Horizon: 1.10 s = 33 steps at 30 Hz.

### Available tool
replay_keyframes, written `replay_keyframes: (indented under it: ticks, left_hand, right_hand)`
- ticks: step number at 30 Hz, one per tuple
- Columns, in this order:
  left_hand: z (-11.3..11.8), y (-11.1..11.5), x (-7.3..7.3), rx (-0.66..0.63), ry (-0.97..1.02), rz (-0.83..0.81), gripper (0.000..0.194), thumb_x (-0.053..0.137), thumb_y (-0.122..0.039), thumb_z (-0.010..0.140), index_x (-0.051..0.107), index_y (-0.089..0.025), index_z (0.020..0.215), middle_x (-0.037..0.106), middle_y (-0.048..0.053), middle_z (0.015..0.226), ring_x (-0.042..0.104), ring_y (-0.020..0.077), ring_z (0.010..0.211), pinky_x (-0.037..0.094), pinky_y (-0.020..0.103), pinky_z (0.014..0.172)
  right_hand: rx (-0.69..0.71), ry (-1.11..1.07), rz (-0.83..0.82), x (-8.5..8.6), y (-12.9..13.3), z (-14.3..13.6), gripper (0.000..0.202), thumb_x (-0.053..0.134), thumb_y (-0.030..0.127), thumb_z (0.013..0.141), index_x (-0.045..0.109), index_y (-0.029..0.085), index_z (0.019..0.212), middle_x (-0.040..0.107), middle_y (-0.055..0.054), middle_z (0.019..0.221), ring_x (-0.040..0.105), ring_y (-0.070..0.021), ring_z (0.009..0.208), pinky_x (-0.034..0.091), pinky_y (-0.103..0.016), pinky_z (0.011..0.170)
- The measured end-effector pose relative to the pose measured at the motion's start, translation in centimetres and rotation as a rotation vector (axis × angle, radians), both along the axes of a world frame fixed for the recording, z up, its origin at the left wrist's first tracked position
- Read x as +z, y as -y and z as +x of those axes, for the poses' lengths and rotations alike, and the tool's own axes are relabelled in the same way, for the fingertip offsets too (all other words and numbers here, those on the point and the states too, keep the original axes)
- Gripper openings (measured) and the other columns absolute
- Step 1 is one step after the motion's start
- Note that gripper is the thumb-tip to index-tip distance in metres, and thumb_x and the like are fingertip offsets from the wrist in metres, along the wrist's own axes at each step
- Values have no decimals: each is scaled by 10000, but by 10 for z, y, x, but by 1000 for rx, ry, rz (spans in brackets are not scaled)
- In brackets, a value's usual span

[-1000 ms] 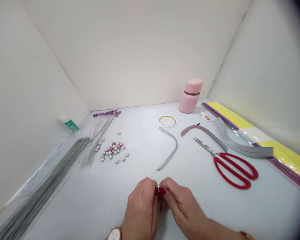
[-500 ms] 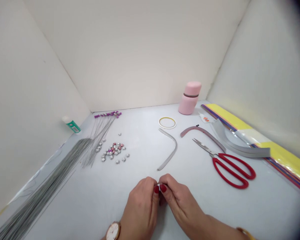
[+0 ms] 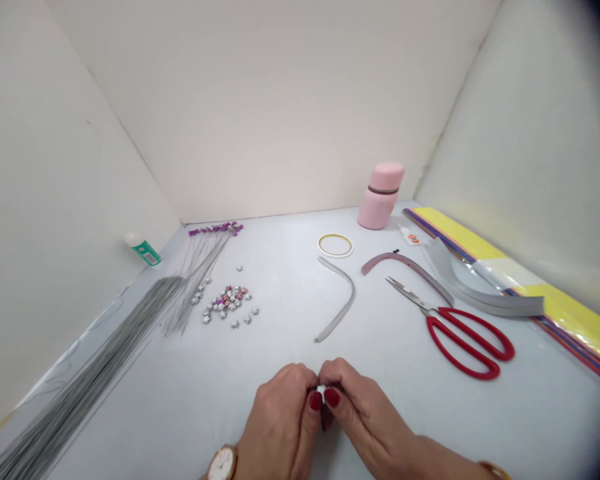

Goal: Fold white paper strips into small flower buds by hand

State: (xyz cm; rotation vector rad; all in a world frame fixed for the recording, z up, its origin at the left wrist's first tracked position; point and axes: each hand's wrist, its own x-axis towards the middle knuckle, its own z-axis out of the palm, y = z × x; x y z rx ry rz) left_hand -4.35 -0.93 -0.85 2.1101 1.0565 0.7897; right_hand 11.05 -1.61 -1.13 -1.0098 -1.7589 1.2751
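My left hand (image 3: pixel 283 417) and my right hand (image 3: pixel 357 413) meet at the front middle of the table, both closed in a pinch. Between their thumbs and fingertips shows a small silvery paper star (image 3: pixel 321 391), partly covered by the fingers. Just beyond the hands lies a curved grey paper strip (image 3: pixel 349 297). To the left is a loose pile of little folded paper stars (image 3: pixel 227 301), mostly silver, some pink and purple.
Grey wire stems (image 3: pixel 110 347) stretch along the left, with purple-tipped stems (image 3: pixel 217 230) behind and a glue stick (image 3: pixel 147 252) by the wall. Right are red-handled scissors (image 3: pixel 453 327), pinkish strips (image 3: pixel 410 267), grey strips (image 3: pixel 495 301), coloured sheets (image 3: pixel 565 313), a tape roll (image 3: pixel 350 248) and a pink flask (image 3: pixel 380 197).
Both hands have come slightly nearer to me. The thumbs have shifted down a little, and more of the silvery star shows between the fingers. The things on the table lie as before.
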Motion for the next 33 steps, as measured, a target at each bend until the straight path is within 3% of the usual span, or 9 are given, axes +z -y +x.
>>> replay_keyframes:
  ticks: [7,13,18,22,27,30,33]
  left_hand:
    - [-2,-3,1,-33,-31,210,188,292,-175,843,355,-208,669,429,-16,551,412,124,488,315,218,452]
    - [0,-3,-1,-36,114,343,203,289,-238,865,370,-221,680,412,-17,542,405,131,468,333,230,446]
    - [1,-1,2,-1,76,181,229,287,-202,872,399,-206,672,439,-6,564,425,132,518,349,237,502]
    - [1,-3,1,-52,96,6,269,243,-223,885,434,-193,698,502,16,630,474,134,594,371,244,573]
    - [-2,-2,-5,28,91,179,136,354,-286,852,401,-192,767,455,2,626,420,130,551,333,234,510]
    - [-1,-1,-4,9,24,235,140,342,-202,853,383,-198,719,433,-8,594,395,123,524,307,228,485]
    - [-2,0,-3,-18,18,273,114,348,-222,847,368,-198,737,426,-7,596,390,126,524,301,231,474]
  right_hand:
    - [56,53,58,2,-1,3,236,262,342,901,405,200,778,478,-6,662,449,-132,578,394,-253,560]
    - [82,-50,20,7,-1,2,259,286,309,898,413,194,705,467,-7,630,473,-127,577,414,-237,569]
    - [68,-75,7,4,-2,1,272,312,306,895,437,188,684,456,1,609,471,-125,570,407,-241,571]
    - [-14,-72,15,1,-3,1,252,317,285,900,434,193,697,460,11,608,462,-120,561,397,-239,565]
    - [-77,-89,136,-1,-1,2,179,330,239,898,462,200,784,460,19,652,446,-108,572,389,-220,561]
    - [-72,-67,202,-1,0,2,149,343,212,889,466,211,804,461,23,661,449,-106,575,386,-211,554]
    - [-57,-13,251,-1,0,3,152,352,205,879,467,211,781,457,21,647,439,-109,562,385,-211,539]
